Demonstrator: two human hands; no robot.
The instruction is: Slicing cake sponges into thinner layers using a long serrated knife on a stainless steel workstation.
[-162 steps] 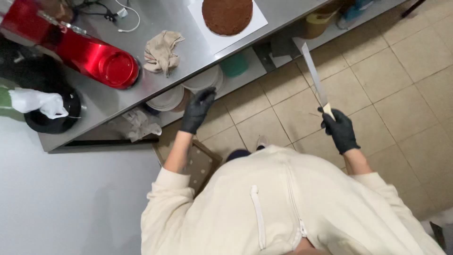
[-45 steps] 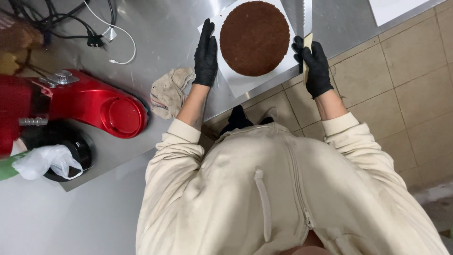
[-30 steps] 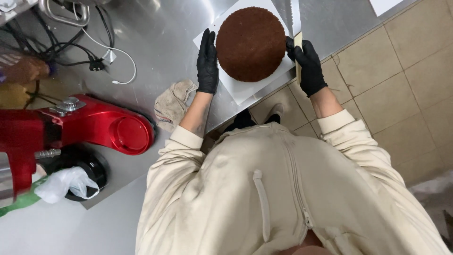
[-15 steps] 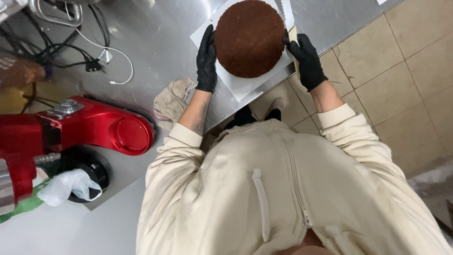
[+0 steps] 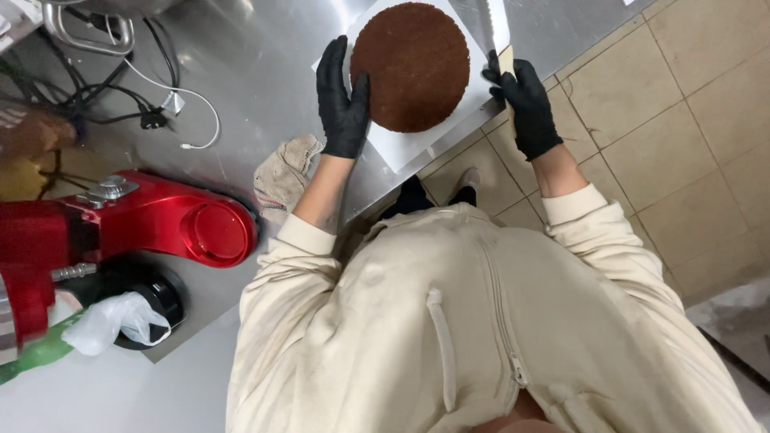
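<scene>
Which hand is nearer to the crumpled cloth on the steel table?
Left. The left hand rests against the cake, just above the cloth; the right hand is beyond the cake.

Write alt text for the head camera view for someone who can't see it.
Seen from above, a person in a cream zip jacket steadies a round brown cake on a white board with the black-gloved left hand, while the gloved right hand grips a long knife at the cake's side. A red stand mixer and crumpled cloth sit on the steel counter.
</scene>
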